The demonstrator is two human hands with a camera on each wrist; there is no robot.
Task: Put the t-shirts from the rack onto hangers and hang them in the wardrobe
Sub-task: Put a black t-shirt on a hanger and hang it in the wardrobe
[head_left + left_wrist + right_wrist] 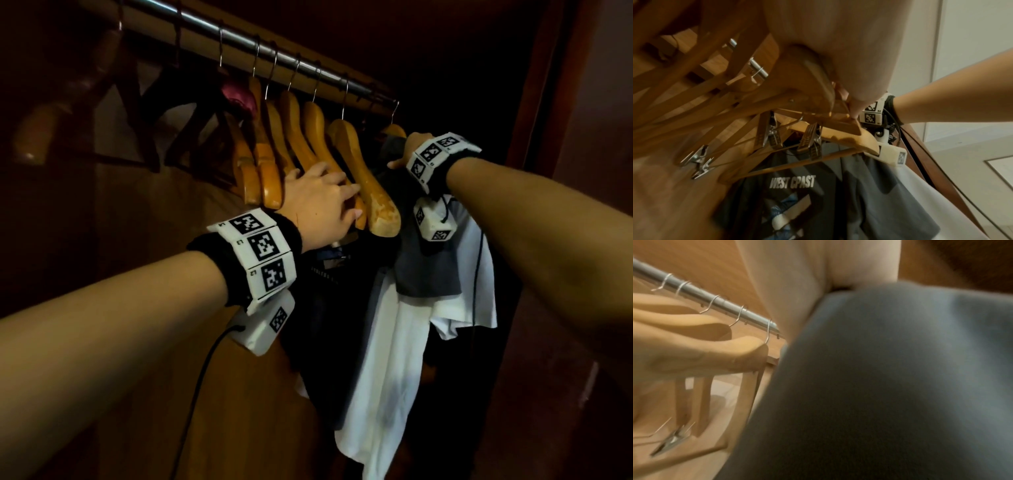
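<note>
Right hand (409,150) apparently grips grey t-shirt (424,260) beside hangers (308,144).

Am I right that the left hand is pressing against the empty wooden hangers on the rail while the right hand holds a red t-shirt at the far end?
Not quite: the t-shirt under the right hand is grey, as the head view shows. The left hand does press against the wooden hangers on the rail.

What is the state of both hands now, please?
Left hand: open, fingers resting on the wooden hangers.
Right hand: gripping the grey t-shirt.
</note>
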